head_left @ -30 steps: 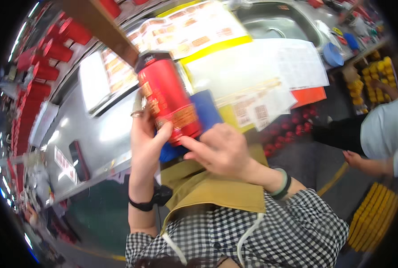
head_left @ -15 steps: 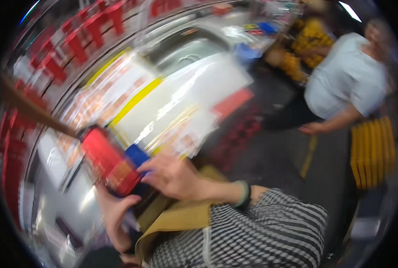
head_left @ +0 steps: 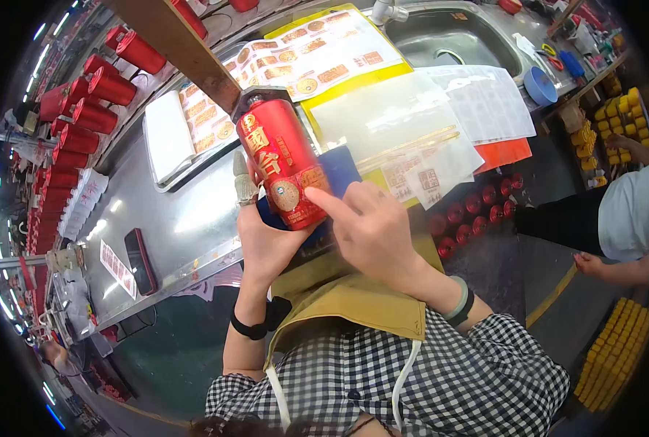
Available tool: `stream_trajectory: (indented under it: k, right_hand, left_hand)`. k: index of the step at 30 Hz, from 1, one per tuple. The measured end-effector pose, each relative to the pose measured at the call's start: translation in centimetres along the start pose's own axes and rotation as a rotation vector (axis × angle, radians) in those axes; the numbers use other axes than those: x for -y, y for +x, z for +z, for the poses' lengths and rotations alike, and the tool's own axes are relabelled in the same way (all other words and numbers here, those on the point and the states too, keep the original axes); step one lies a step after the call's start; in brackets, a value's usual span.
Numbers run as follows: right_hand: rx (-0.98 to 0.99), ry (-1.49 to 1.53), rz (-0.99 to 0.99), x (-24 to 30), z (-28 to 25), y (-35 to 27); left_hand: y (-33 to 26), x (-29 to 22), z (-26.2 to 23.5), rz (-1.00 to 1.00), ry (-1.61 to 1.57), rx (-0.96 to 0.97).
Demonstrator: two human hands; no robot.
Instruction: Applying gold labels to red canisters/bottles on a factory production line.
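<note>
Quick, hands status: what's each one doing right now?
Left hand: closed around the red bottle, holding it up.
Right hand: open, holding nothing, index fingertip pressing the bottle's lower label.

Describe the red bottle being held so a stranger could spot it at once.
Start at the long steel worktable; just above its near edge the left hand grips a red bottle while the right hand presses a fingertip to its round gold seal. Unlike the red bottles standing in rows at the far left, it is lifted and tilted.
</note>
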State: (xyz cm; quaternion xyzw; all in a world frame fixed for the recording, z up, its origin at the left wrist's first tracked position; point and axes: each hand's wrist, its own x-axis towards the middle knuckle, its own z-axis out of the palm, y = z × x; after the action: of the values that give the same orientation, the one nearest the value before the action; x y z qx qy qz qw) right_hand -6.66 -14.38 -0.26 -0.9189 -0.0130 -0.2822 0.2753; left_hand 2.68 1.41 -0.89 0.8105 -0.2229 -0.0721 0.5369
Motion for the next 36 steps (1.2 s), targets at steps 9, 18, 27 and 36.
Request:
stream_trajectory:
  k: [9, 18, 27, 36]
  right_hand:
    - [-0.044, 0.020, 0.012, 0.0, -0.1, -0.9]
    - [-0.067, 0.028, -0.045, -0.9, 1.1, -1.0]
    - [-0.094, 0.113, -0.038, -1.2, 1.5, -0.9]
    - [-0.098, 0.296, 0.182, -0.9, 0.8, 0.2]
  left_hand:
    - [0.1, 0.2, -1.5, 0.094, -0.106, 0.085]
    - [3.3, -0.5, 0.0, -0.014, -0.245, -0.077]
    - [2.9, -0.1, 0.0, -0.020, -0.246, -0.085]
    - [2.6, -1.9, -0.6, -0.096, -0.366, -0.013]
